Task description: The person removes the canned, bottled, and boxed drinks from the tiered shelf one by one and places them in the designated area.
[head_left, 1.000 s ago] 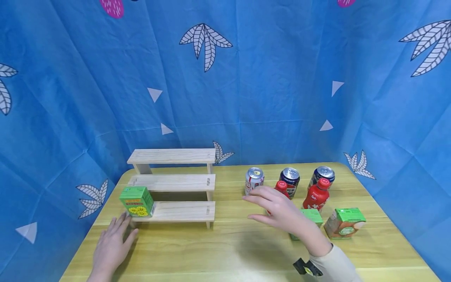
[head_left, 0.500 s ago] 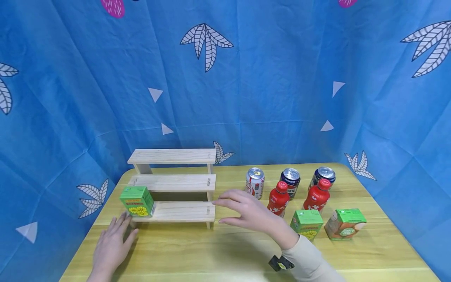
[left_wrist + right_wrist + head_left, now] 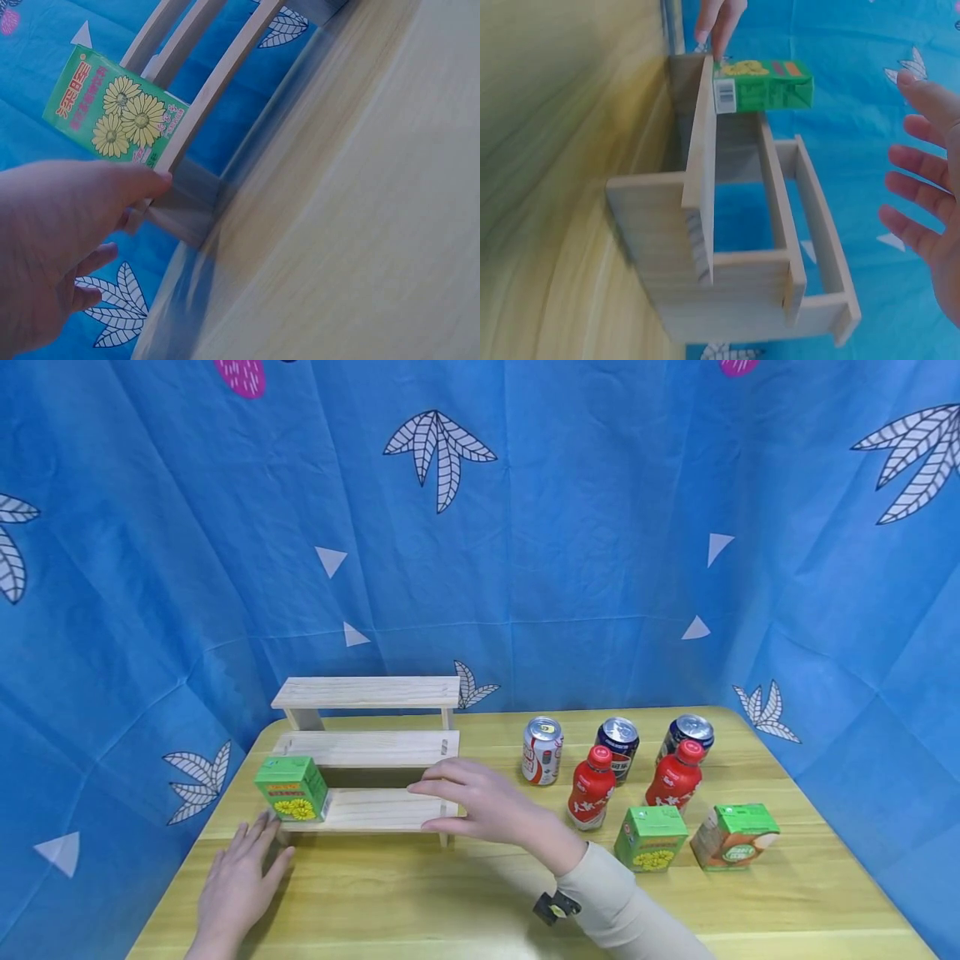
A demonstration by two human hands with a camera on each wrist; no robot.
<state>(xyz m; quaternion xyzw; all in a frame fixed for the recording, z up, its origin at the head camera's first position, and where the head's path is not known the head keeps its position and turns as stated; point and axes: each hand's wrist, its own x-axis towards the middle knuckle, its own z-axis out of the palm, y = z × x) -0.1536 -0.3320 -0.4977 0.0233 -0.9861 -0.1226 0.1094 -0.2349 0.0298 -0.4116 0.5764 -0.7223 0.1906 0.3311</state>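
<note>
A three-step wooden rack (image 3: pixel 375 747) stands at the table's back left. On the left end of its lowest step sits a green drink carton with yellow flowers (image 3: pixel 291 788) (image 3: pixel 114 116) (image 3: pixel 763 85). My left hand (image 3: pixel 238 881) lies flat on the table, fingertips touching the rack's left foot just below the carton. My right hand (image 3: pixel 468 797) hovers open, fingers spread, over the right end of the lowest step, holding nothing. In the right wrist view its fingers (image 3: pixel 922 195) are apart from the rack (image 3: pixel 735 232).
To the right of the rack stand three cans: one white and red (image 3: pixel 542 750), two dark blue (image 3: pixel 618 746) (image 3: pixel 686 733). Two red bottles (image 3: pixel 591 787) (image 3: pixel 674 775) and two cartons, green (image 3: pixel 649 837) and orange (image 3: pixel 733 835), stand in front. Blue cloth surrounds the wooden table (image 3: pixel 480 902).
My right hand has swept left from over the cans and bottles to the right end of the rack's lowest step. The left hand and the carton have not moved.
</note>
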